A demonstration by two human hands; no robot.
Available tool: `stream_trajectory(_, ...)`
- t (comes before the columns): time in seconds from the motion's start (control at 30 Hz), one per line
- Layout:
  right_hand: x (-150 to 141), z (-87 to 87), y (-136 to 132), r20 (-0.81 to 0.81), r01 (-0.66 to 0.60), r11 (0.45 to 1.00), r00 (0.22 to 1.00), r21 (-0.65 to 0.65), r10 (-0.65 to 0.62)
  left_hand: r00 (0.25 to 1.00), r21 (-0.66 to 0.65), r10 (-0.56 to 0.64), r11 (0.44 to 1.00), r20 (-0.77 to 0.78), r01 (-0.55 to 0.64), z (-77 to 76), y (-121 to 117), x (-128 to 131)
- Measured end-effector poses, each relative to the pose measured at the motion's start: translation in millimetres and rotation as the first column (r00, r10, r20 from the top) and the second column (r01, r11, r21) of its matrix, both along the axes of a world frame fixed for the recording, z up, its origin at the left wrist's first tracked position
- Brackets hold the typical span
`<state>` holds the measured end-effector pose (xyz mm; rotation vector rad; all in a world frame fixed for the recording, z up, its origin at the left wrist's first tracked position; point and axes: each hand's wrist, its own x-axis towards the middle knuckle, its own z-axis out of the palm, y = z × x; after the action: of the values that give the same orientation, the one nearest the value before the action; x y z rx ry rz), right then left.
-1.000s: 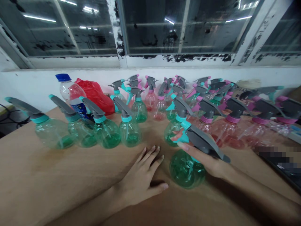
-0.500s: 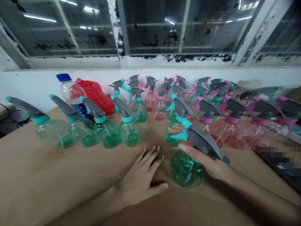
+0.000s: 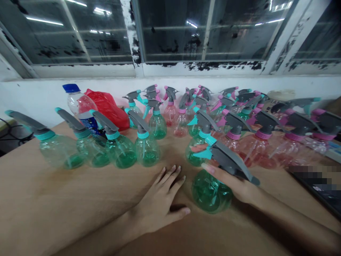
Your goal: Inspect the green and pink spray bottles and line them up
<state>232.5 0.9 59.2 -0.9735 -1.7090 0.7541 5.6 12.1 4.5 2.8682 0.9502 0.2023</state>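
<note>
My right hand [image 3: 234, 183] grips a green see-through spray bottle [image 3: 210, 192] round its neck, just below the grey and turquoise trigger head. The bottle stands on the wooden table [image 3: 87, 206]; some of my fingers are hidden behind the neck. Palm down, my left hand [image 3: 161, 202] lies flat on the tabletop with its fingers spread, left of that bottle and apart from it. Beyond my left fingertips stands another green spray bottle [image 3: 147, 151]. One more green spray bottle [image 3: 195, 153] is close behind the held one.
Several green spray bottles [image 3: 121, 151] line the left. Pink spray bottles [image 3: 255, 149] stand on the right, with a mixed group by the wall. A blue-capped plastic bottle [image 3: 80, 103] and a red plastic bag [image 3: 108, 106] sit back left. A dark phone-like device [image 3: 317, 192] lies at right.
</note>
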Motion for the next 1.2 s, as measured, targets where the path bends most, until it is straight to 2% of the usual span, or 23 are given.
stream_trajectory(0.33,0,1.6,-2,0.005,0.012,1.000,1.000,0.001,-0.012,1.000,0.013,0.003,1.000,-0.021,-0.003,0.5,0,1)
stream_trajectory(0.6,10,-14.7,3,0.037,0.032,0.997,0.999,-0.063,-0.030,0.999,0.002,0.001,1.000,0.037,-0.001,-1.8,0,0)
stream_trajectory(0.77,6,-5.8,1,0.026,-0.025,1.000,0.999,-0.019,0.025,0.999,0.001,-0.003,1.000,0.047,0.002,-2.7,1,0)
stream_trajectory(0.93,2,0.2,-1,-0.019,-0.029,1.000,0.999,0.006,0.029,1.000,0.006,-0.003,1.000,0.029,0.003,-0.7,1,-1)
stream_trajectory(1.2,-4,-9.4,4,-0.029,0.143,0.981,0.990,0.131,-0.141,0.993,-0.063,0.048,0.997,0.109,-0.041,-0.5,-3,1)
